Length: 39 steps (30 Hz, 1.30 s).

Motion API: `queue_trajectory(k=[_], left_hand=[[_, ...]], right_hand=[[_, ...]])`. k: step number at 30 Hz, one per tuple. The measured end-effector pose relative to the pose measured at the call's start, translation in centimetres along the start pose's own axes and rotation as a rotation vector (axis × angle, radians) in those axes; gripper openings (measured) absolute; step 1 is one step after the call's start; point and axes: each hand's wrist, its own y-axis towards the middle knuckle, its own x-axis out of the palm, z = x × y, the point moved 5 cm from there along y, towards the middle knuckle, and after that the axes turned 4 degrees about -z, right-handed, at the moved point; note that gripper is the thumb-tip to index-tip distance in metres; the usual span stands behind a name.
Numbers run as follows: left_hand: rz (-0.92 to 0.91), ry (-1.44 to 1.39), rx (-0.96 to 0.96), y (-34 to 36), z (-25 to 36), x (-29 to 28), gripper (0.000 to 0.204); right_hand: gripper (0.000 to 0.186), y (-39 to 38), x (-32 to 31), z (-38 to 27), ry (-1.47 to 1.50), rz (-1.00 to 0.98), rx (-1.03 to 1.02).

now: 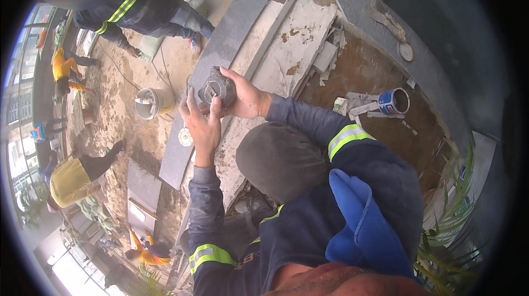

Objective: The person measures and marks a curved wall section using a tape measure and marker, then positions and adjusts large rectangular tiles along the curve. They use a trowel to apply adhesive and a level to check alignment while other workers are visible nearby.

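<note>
Both of my hands meet in mid-view around a dark, dusty, rounded tool (216,87) that looks like the head of an angle grinder. My right hand (248,96) is closed round its right side, with the thumb along the top. From below, my left hand (203,129) presses its thumb on the tool's face, its other fingers raised along the left side. Part of the tool is hidden behind my fingers. Just below it, a pale round disc (185,137) with holes lies on a grey stone slab (175,159).
A bucket (147,103) stands on the dusty ground to the left, near loose cables. A blue-and-white can (393,101) lies among scraps in the brown bed at right. One co-worker (138,6) is at upper left; several others are farther off. Palm leaves (452,230) hang at lower right.
</note>
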Motion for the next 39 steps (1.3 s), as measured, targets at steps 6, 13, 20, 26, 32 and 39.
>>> queue_trajectory(k=[6,13,20,26,32,39], left_hand=[[-0.032,-0.497,-0.146,-0.4,-2.4,4.1,0.059],[-0.581,-1.062,-0.686,-2.2,-6.0,4.0,0.047],[-0.721,-0.987,-0.665,-10.3,-5.9,2.0,0.054],[-0.645,-0.771,-0.6,-11.9,-8.5,1.7,0.034],[-0.752,-0.518,-0.51,-13.8,-10.7,0.5,0.035],[-1.005,-0.426,-0.642,-16.8,-13.0,-7.4,0.032]], right_hand=[[0.042,0.4,-1.8,0.4,-0.545,0.23,-0.156],[0.022,-0.9,-3.7,1.3,-0.479,0.347,-0.055],[0.049,-3.8,-3.1,3.9,-0.803,0.019,0.318],[0.058,-3.9,-2.4,5.4,-0.955,-0.146,0.428],[0.043,-3.4,-2.9,2.6,-0.987,0.166,0.215],[0.022,-7.3,-8.8,-13.8,-0.318,0.58,-0.606]])
